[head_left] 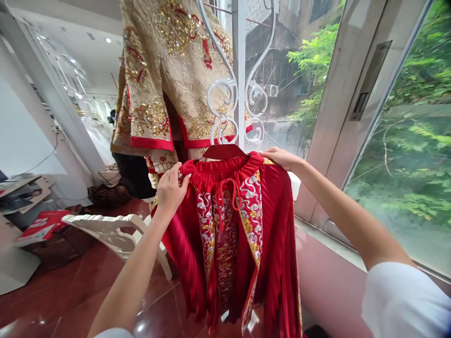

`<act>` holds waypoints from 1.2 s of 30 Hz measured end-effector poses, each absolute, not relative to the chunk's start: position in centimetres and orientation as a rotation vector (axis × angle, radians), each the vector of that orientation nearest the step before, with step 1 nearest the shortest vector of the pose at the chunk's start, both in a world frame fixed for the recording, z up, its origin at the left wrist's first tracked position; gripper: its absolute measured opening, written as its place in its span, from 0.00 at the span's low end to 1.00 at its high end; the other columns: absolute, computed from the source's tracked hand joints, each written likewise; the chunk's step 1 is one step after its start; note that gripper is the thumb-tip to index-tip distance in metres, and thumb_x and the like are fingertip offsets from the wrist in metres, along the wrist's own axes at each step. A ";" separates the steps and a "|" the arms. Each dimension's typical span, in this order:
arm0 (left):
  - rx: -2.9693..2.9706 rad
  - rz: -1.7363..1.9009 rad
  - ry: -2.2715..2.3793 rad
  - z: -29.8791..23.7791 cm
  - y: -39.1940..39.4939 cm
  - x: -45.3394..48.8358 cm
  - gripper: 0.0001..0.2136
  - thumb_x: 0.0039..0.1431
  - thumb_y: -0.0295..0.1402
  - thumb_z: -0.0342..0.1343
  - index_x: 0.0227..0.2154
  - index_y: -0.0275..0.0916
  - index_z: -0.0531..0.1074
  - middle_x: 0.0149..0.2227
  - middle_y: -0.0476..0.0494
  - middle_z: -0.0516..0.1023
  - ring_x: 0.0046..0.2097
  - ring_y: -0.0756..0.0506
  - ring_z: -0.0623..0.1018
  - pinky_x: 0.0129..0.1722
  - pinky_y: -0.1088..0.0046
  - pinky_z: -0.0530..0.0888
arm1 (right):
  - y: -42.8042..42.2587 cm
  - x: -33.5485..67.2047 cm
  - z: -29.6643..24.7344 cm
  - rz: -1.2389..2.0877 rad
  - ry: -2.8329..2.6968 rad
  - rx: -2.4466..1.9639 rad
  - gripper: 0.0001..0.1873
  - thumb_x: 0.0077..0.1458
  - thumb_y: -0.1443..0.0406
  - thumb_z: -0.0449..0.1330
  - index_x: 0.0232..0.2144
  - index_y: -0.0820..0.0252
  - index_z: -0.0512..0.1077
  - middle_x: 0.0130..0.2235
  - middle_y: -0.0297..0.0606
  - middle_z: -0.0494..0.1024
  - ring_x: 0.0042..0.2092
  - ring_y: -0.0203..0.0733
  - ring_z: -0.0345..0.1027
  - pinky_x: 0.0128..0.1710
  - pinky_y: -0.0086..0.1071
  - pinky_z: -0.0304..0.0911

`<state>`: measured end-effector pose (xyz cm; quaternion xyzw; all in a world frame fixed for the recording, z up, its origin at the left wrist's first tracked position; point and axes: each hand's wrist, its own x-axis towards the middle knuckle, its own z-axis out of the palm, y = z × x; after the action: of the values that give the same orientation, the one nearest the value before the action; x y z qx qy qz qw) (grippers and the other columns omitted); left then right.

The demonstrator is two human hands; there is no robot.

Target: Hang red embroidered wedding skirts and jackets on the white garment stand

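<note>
A red pleated skirt (278, 225) with gold and silver embroidered panels hangs in front of me, its gathered waistband tied with a red cord. Inside the waistband sits a dark red hanger (225, 151), its hook at the white scrollwork of a metal stand (239, 70). My left hand (172, 187) grips the waistband's left end between thumb and fingers. At the opposite end, my right hand (280, 157) is closed on the waistband, with the thumb side partly hidden. Behind the skirt hangs a beige jacket (183, 84) with gold sequins and red trim.
A white chair (116, 230) stands on the left over the red tiled floor (81, 281). Further left are bags and a red package (44, 226). On the right are a window frame (338, 108) and a low pink ledge (320, 272).
</note>
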<state>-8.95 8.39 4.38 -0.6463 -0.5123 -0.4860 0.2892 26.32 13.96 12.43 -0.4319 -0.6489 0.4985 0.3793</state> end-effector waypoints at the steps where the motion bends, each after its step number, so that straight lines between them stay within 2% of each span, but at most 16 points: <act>1: -1.742 -1.251 -1.442 4.4 8.2 -9.3 0.20 0.58 0.42 0.48 0.50 0.37 0.67 0.48 0.36 0.75 0.48 0.39 0.74 0.47 0.65 0.68 | 13.8 27.1 12.1 1.264 -1.719 -1.056 0.15 0.48 0.54 0.64 0.25 0.61 0.74 0.26 0.38 0.78 0.27 0.37 0.70 0.29 0.29 0.69; 5: -1.896 -1.113 -1.757 5.4 8.3 -11.8 0.19 0.57 0.48 0.47 0.42 0.40 0.70 0.37 0.41 0.78 0.38 0.40 0.76 0.36 0.69 0.69 | 12.5 30.1 10.6 1.373 -1.933 -0.837 0.21 0.47 0.53 0.65 0.41 0.60 0.76 0.42 0.40 0.78 0.40 0.40 0.73 0.42 0.31 0.68; 7: -2.057 -1.159 -1.773 5.8 8.7 -13.1 0.19 0.56 0.49 0.46 0.38 0.40 0.71 0.34 0.43 0.77 0.35 0.42 0.75 0.35 0.70 0.69 | 11.9 30.8 9.9 1.344 -1.924 -0.779 0.24 0.47 0.52 0.64 0.45 0.58 0.74 0.46 0.39 0.77 0.44 0.41 0.72 0.45 0.32 0.67; 9: -2.174 -1.283 -1.710 6.0 8.8 -13.7 0.19 0.56 0.48 0.45 0.35 0.38 0.72 0.33 0.43 0.77 0.34 0.43 0.75 0.36 0.69 0.69 | 11.4 30.7 9.3 1.222 -1.895 -0.777 0.25 0.49 0.51 0.62 0.46 0.58 0.73 0.45 0.39 0.77 0.44 0.43 0.72 0.44 0.33 0.67; 11: -2.052 -1.455 -1.566 6.0 8.5 -12.5 0.18 0.56 0.47 0.46 0.33 0.37 0.72 0.34 0.42 0.76 0.37 0.42 0.74 0.40 0.67 0.70 | 11.1 30.0 8.7 0.990 -1.895 -0.814 0.25 0.51 0.51 0.59 0.47 0.59 0.73 0.43 0.38 0.78 0.43 0.45 0.72 0.42 0.34 0.67; 15: -1.740 -1.531 -1.169 6.7 7.5 -4.6 0.14 0.58 0.42 0.47 0.31 0.38 0.72 0.35 0.41 0.76 0.43 0.41 0.73 0.53 0.58 0.64 | 11.1 27.9 7.3 0.205 -1.840 -0.929 0.17 0.56 0.58 0.54 0.40 0.62 0.76 0.38 0.38 0.79 0.40 0.47 0.72 0.39 0.33 0.64; 18: -1.922 -1.342 -1.030 8.4 7.9 2.1 0.13 0.60 0.40 0.47 0.40 0.42 0.72 0.45 0.42 0.75 0.50 0.41 0.71 0.61 0.54 0.53 | 10.9 26.9 6.2 -0.220 -1.790 -1.029 0.17 0.59 0.63 0.48 0.41 0.61 0.75 0.38 0.40 0.79 0.39 0.46 0.72 0.38 0.32 0.62; 22: -1.972 -1.284 -1.106 10.3 10.3 5.3 0.17 0.62 0.42 0.45 0.50 0.46 0.69 0.58 0.41 0.66 0.62 0.37 0.59 0.62 0.49 0.48 | 9.8 27.4 7.0 -0.551 -1.812 -1.248 0.17 0.61 0.64 0.45 0.44 0.58 0.72 0.38 0.42 0.79 0.36 0.46 0.72 0.33 0.31 0.59; 25: -1.995 -1.277 -1.141 10.3 11.5 4.8 0.20 0.63 0.46 0.40 0.50 0.47 0.68 0.57 0.42 0.66 0.64 0.36 0.55 0.62 0.49 0.47 | 8.0 27.7 9.4 -0.605 -1.785 -1.317 0.16 0.61 0.64 0.46 0.42 0.58 0.73 0.36 0.41 0.79 0.36 0.45 0.72 0.32 0.30 0.58; 28: -1.988 -1.320 -1.127 9.9 11.5 4.5 0.21 0.62 0.48 0.39 0.49 0.46 0.69 0.53 0.41 0.70 0.64 0.36 0.55 0.62 0.51 0.47 | 5.2 26.8 10.5 -0.506 -1.788 -1.303 0.16 0.61 0.63 0.46 0.41 0.58 0.73 0.36 0.41 0.78 0.40 0.47 0.71 0.34 0.31 0.59; 33: -2.081 -1.340 -1.110 10.4 10.8 4.8 0.20 0.62 0.48 0.41 0.48 0.46 0.69 0.51 0.41 0.70 0.61 0.38 0.59 0.62 0.52 0.49 | 1.6 25.0 8.1 -0.464 -1.965 -1.262 0.19 0.61 0.65 0.43 0.46 0.57 0.71 0.48 0.44 0.75 0.53 0.50 0.65 0.42 0.37 0.62; 36: -2.191 -1.300 -1.045 10.9 10.4 3.6 0.18 0.63 0.45 0.42 0.49 0.46 0.68 0.52 0.42 0.70 0.59 0.39 0.63 0.61 0.52 0.52 | 2.3 25.8 8.9 -0.407 -2.025 -1.335 0.17 0.60 0.61 0.47 0.41 0.58 0.74 0.40 0.45 0.78 0.47 0.52 0.69 0.39 0.38 0.63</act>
<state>3.57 10.40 10.93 -0.7807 -0.3726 -0.4632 0.1929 25.83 2.30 8.88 -0.5114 -0.7761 -0.1558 0.3345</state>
